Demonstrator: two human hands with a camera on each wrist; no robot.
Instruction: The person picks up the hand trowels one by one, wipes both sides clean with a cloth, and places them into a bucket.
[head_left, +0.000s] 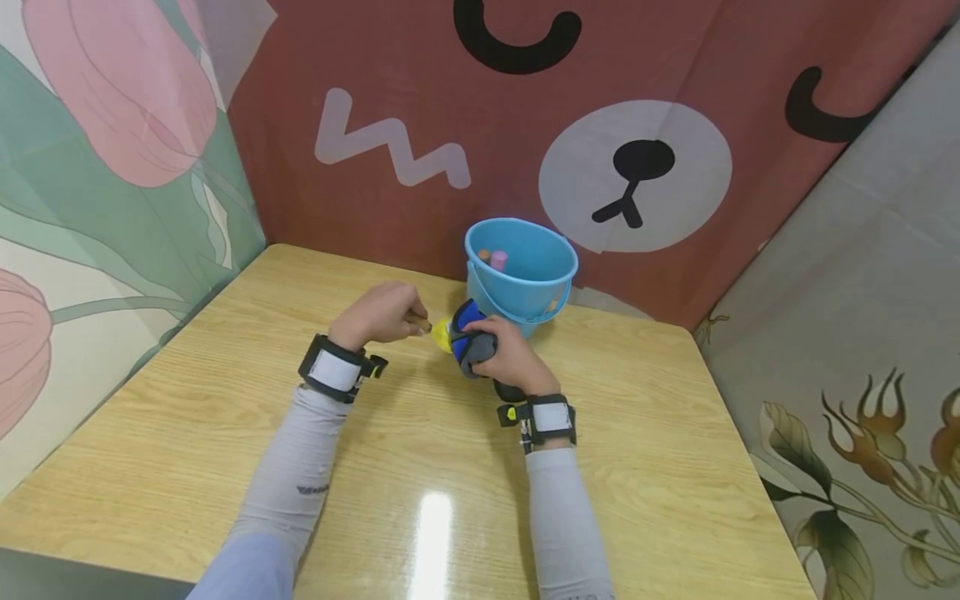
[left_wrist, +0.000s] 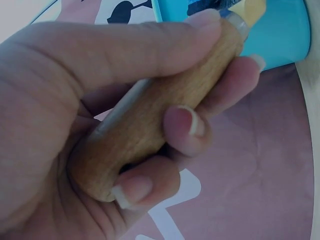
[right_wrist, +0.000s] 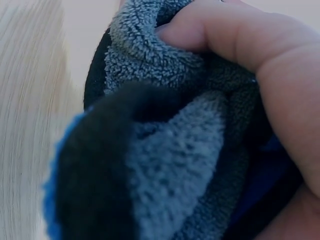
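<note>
My left hand (head_left: 382, 315) grips a tool by its wooden handle (left_wrist: 160, 110), fingers curled round it and thumb along the top. A silver collar (left_wrist: 235, 22) sits at the handle's far end. Past it shows a yellow part (head_left: 441, 336), whose kind I cannot tell. Close on the right, my right hand (head_left: 513, 354) holds a bunched fluffy grey and blue cloth (right_wrist: 175, 165) with black edging. In the head view the yellow part meets the cloth's left side; whether they touch is unclear. Something black (head_left: 510, 392) shows under the right hand.
A light-blue bucket (head_left: 517, 287) stands just behind the cloth at the table's back. Inside it are a pink cylinder (head_left: 498, 261) and a brownish piece (head_left: 484, 255). The wooden table (head_left: 420, 433) backs onto a reddish-brown printed curtain (head_left: 375, 212).
</note>
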